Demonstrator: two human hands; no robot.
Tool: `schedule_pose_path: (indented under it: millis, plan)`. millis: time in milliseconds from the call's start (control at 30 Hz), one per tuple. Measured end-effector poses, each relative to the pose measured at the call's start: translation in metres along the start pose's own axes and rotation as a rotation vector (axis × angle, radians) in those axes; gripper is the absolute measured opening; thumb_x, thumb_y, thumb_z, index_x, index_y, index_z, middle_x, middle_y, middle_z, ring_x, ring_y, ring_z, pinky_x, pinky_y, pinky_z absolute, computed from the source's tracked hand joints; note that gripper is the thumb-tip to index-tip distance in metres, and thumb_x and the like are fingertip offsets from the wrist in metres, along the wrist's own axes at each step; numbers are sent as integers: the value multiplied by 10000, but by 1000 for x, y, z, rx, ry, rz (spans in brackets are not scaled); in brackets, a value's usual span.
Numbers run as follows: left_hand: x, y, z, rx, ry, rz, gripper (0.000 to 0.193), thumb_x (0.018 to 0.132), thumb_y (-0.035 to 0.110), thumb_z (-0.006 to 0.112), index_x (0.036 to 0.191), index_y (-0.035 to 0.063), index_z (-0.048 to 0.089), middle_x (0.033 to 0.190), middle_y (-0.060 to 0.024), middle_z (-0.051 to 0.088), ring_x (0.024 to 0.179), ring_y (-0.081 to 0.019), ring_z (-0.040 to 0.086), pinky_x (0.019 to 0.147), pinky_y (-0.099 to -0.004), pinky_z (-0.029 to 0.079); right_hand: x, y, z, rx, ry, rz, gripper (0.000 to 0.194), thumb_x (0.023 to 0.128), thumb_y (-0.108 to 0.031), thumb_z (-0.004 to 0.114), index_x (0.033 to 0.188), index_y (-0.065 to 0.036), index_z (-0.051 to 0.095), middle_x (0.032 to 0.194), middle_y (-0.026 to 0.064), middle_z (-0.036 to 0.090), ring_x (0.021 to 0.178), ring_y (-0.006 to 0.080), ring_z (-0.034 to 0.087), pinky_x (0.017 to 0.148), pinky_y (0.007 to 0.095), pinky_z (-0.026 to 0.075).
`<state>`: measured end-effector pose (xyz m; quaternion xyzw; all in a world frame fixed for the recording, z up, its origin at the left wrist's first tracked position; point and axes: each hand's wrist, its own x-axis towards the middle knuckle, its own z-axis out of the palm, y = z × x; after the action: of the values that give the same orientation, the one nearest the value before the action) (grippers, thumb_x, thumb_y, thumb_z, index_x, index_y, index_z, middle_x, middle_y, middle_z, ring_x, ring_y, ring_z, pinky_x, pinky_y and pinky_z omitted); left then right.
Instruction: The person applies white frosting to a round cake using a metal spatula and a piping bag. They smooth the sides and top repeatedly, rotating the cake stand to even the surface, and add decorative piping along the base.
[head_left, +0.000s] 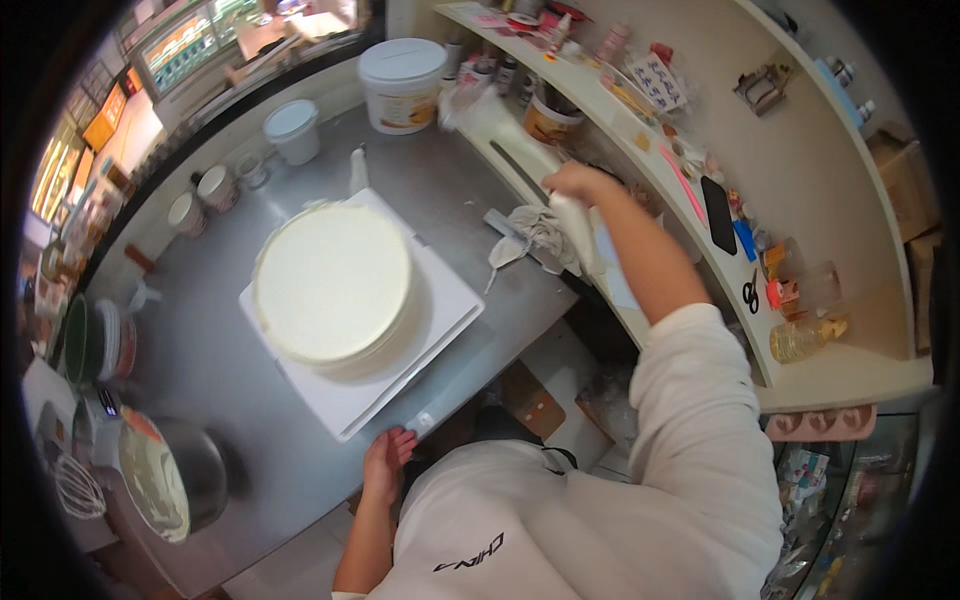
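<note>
A round cake coated in smooth white cream sits on a square white board on the metal table. My right hand is raised at the shelf side, closed around what looks like a pale piping bag; its translucent upper part is blurred by motion. Below that hand lies a crumpled cloth beside a flat metal tool. Near the table's front edge, my left hand is loosely curled with nothing visible in it.
A steel mixing bowl with cream stands front left, near a wire whisk. Lidded white buckets and paper cups line the back. Shelves on the right hold a black phone, scissors and an oil bottle.
</note>
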<state>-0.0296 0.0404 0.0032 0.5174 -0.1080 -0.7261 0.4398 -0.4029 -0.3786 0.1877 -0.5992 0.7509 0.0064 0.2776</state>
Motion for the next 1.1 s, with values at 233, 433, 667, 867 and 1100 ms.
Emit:
schedule_pose_path:
  millis: [233,433,667,867,1100]
  plan:
    - [21,-19,101,8,150,-80,456,956,406,425,1171,16,526,1154,-156,616,982,-230,602,853,-323,429,91,18,48,-69,72,-152,453,693,-354,666,1049,-74,670,1070,151,658,1005,303,628,854,408,501]
    - [44,-28,135,2,176,-151,415,944,371,473,1154,19,542,1123,-148,619,999,-243,584,866,-337,428,-36,35,-29,433,590,-670,546,797,-296,683,1235,-32,491,1250,185,509,1154,333,494,971,387,412]
    - [81,-33,122,-191,54,-70,384,912,304,542,1096,-32,534,1095,-177,595,1011,-296,560,932,-393,431,-152,180,-124,132,981,12,696,758,-315,709,1324,-37,414,1179,213,551,1117,353,520,945,426,406]
    - [88,-24,130,-74,88,-68,425,898,307,550,1141,-40,521,1102,-198,595,1011,-304,570,937,-415,443,-135,217,-129,52,717,225,896,694,-456,722,1390,-51,329,1145,231,566,1096,363,530,921,433,412]
    - [88,-22,121,49,85,-101,430,888,378,555,1169,53,537,1147,-137,605,1022,-271,576,896,-385,431,-120,231,-123,-4,763,237,906,669,-417,739,1394,-57,332,1183,216,550,1102,382,501,948,439,399]
